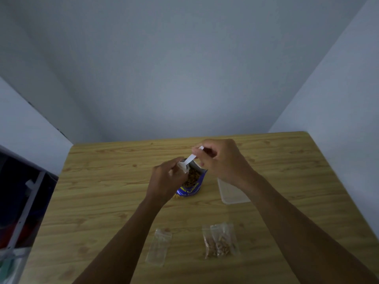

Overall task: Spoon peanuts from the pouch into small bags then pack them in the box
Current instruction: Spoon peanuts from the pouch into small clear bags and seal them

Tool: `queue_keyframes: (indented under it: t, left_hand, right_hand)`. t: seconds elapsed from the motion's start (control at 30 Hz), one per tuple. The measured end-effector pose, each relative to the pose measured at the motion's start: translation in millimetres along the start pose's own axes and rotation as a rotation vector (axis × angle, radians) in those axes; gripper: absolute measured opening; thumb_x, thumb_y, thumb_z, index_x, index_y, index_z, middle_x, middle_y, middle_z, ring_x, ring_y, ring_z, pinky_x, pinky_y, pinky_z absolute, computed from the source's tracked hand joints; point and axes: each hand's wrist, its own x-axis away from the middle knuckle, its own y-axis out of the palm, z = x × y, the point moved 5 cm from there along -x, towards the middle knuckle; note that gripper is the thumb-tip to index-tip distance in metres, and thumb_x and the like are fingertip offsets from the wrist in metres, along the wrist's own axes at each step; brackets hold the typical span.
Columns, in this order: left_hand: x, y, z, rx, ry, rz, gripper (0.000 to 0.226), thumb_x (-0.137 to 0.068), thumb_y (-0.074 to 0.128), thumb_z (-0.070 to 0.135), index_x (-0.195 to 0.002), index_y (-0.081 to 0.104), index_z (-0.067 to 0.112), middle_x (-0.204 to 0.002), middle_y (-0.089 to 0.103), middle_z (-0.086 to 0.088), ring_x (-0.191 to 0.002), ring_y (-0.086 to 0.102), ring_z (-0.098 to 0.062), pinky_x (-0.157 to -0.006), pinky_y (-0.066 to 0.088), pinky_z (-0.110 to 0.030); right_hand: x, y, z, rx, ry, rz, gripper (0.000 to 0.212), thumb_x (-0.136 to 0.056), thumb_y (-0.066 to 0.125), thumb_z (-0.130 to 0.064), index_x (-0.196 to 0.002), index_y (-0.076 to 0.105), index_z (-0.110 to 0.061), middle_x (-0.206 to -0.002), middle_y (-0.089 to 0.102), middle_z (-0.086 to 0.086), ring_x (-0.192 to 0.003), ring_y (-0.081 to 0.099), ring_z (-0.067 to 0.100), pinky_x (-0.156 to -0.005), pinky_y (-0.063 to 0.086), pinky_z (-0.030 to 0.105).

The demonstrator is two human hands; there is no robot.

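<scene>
On table (102, 191), pouch (192, 186) of peanuts (192, 177) in left fingers (174, 168), right fingers (207, 154) pinching spoon (189, 160).

Pouch (192, 186), blue, just below the fingers (177, 163) of my left hand (166, 181). Front: yellow capitals, legible part "…NG GARDEN", first letters hidden behind that hand. Beneath: a smaller pale line, too blurred to read.
</scene>
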Motion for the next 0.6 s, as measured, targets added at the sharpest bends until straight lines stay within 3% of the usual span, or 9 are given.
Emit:
queue_keyframes:
  t: [0.07,0.17,0.23,0.33,0.4,0.5,0.6]
  left_hand:
    - [2.7,-1.8,-4.6,0.054,0.017,0.021,0.035,-0.08,0.078,0.011,-0.108,0.073,0.031,-0.091,0.074,0.016,-0.087,0.067,0.005,-0.075,0.051,-0.014]
    - [6.7,-4.8,-10.7,0.103,0.014,0.069,0.031,-0.078,0.08,0.011,-0.108,0.075,0.02,-0.096,0.074,0.018,-0.092,0.068,0.007,-0.082,0.052,-0.015]
    - [9.6,-7.3,-15.0,0.129,0.001,0.126,0.024,-0.078,0.081,0.009,-0.1,0.077,0.016,-0.09,0.075,0.013,-0.087,0.068,0.006,-0.08,0.052,-0.017]
    - [15.4,-11.8,-18.5,0.15,-0.029,0.188,0.034,-0.078,0.081,0.011,-0.11,0.074,0.014,-0.083,0.073,0.007,-0.083,0.067,0.002,-0.081,0.046,-0.009]
    - [22.3,-14.0,-18.9,0.137,-0.034,0.201,0.037,-0.079,0.081,0.013,-0.114,0.072,0.021,-0.084,0.068,0.011,-0.082,0.063,0.002,-0.077,0.044,-0.006]
    - [36.1,-9.6,-16.5,0.075,0.036,0.167,0.03,-0.083,0.074,0.026,-0.11,0.067,0.035,-0.086,0.062,0.015,-0.074,0.056,-0.002,-0.067,0.047,-0.02]
    - [49.7,4.0,-20.2,0.099,0.021,0.08,0.026,-0.09,0.067,0.023,-0.114,0.062,0.034,-0.081,0.055,0.013,-0.064,0.046,-0.006,-0.06,0.04,-0.027]
  right_hand:
    - [0.3,0.2,-12.3,0.099,-0.198,-0.096,0.014,-0.096,0.068,-0.023,-0.099,0.079,-0.015,-0.083,0.073,-0.011,-0.073,0.065,-0.002,-0.071,0.05,0.018]
    - [2.1,-9.7,-17.5,0.084,-0.308,-0.122,0.013,-0.095,0.07,-0.019,-0.102,0.079,-0.013,-0.092,0.075,-0.009,-0.083,0.065,-0.006,-0.077,0.046,0.013]
    - [3.1,-22.4,-10.1,-0.055,-0.185,-0.038,0.012,-0.095,0.071,-0.018,-0.102,0.08,-0.012,-0.086,0.076,-0.008,-0.08,0.069,-0.002,-0.076,0.048,0.014]
    - [7.0,-36.0,22.0,-0.305,0.07,0.242,0.014,-0.096,0.069,-0.021,-0.094,0.079,-0.012,-0.069,0.074,0.006,-0.066,0.069,0.01,-0.066,0.052,0.023]
    - [13.1,-29.9,46.4,-0.265,0.2,0.365,0.018,-0.097,0.068,-0.023,-0.083,0.077,-0.015,-0.064,0.072,0.006,-0.058,0.068,0.014,-0.062,0.054,0.03]
    - [30.8,7.8,88.5,-0.149,0.416,0.297,0.025,-0.096,0.066,-0.028,-0.076,0.076,-0.015,-0.064,0.073,0.006,-0.064,0.071,0.029,-0.065,0.059,0.042]
    - [48.9,41.8,108.8,-0.177,0.537,0.186,0.028,-0.088,0.068,-0.047,-0.087,0.077,-0.02,-0.072,0.076,0.0,-0.075,0.075,0.023,-0.074,0.06,0.047]
